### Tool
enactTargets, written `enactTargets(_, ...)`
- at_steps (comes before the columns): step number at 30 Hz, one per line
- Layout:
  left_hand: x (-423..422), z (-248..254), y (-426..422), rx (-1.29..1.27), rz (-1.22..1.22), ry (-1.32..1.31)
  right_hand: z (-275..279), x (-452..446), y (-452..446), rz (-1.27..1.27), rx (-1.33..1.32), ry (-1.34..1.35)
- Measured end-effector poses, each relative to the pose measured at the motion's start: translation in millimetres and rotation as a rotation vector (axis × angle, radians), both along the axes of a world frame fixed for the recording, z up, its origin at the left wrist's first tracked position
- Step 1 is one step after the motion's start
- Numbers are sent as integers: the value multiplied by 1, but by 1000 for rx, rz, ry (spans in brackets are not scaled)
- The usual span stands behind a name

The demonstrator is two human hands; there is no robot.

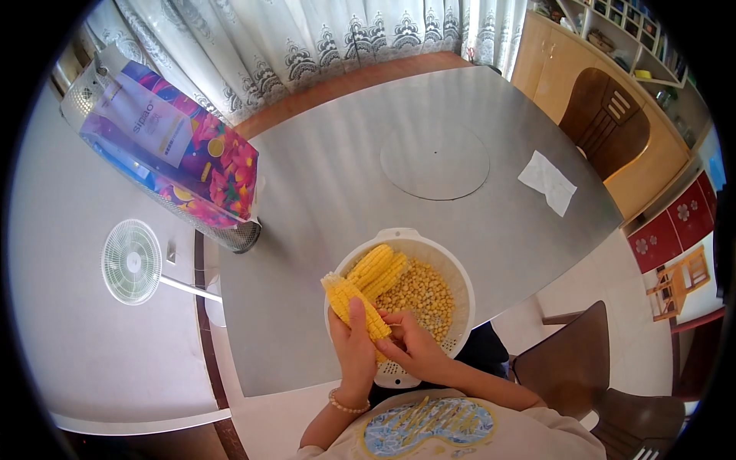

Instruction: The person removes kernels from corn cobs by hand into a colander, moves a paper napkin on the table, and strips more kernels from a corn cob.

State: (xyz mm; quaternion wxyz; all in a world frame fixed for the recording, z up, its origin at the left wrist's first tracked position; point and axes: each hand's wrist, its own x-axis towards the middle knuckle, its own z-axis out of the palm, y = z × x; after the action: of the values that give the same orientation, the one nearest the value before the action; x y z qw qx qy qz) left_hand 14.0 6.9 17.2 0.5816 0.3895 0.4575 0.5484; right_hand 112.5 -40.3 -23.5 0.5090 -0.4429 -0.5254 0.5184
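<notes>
My left hand [355, 343] is wrapped round an ear of corn [354, 300], tilted over the near left side of a white colander [464, 280]. My right hand [416, 346] presses its fingers against the lower end of that cob; whether loose kernels sit between them I cannot make out. Inside the colander, two more ears of corn [373, 267] lean on the left over a bed of loose yellow kernels [423, 295]. The colander is at the near edge of the grey table [307, 199].
A wire mesh bin [247, 236] with a colourful plastic bag [180, 146] stands at the table's left. A white tissue [547, 182] lies on the right, and a round disc [435, 162] sits mid-table. Brown chairs [563, 360] and a white fan [132, 262] are nearby.
</notes>
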Motion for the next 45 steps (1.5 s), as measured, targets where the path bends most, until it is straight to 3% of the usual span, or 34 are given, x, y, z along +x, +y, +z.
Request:
enactTargets(4, -1, 1, 1, -17, -8, -3, 12, 6, -2, 31, -81, -250)
enactTargets(6, -1, 1, 1, -81, 0, -84, 3, 4, -1, -136, 62, -310)
enactTargets(7, -1, 2, 1, -80, 1, -84, 3, 5, -2, -135, 63, -310)
enactTargets(9, 1, 3, 1, -33, 37, -63, 10, 8, -2, -78, -92, -54)
enactTargets(16, 1, -7, 3, -14, 40, -17, 9, -3, 5, -64, -102, -18)
enactTargets(22, 0, -5, 5, -61, 34, -114, 13, -1, 5, -23, -138, -180)
enactTargets(25, 0, -4, 5, -73, 43, -98, 9, 0, 5, -80, -102, 24)
enactTargets(28, -1, -4, 5, -83, 39, -172, 11, 5, 6, -53, -281, 261)
enactTargets(30, 0, -4, 4, -82, 65, -204, -3, 5, 12, -180, 138, -61)
enactTargets(31, 0, -5, 4, -83, 63, -203, -3, 7, 11, -182, 138, -61)
enactTargets(33, -1, -6, 5, -99, 85, -207, 6, 10, 7, -141, 152, -312)
enactTargets(39, -3, 0, 8, -151, 37, -148, 36, 11, 2, 48, -144, -372)
enactTargets(42, -7, -6, 12, -92, 13, -151, 32, 6, -1, -23, 0, -297)
enactTargets(45, -8, -5, 12, -77, -6, -126, 27, 8, -2, 56, -39, -248)
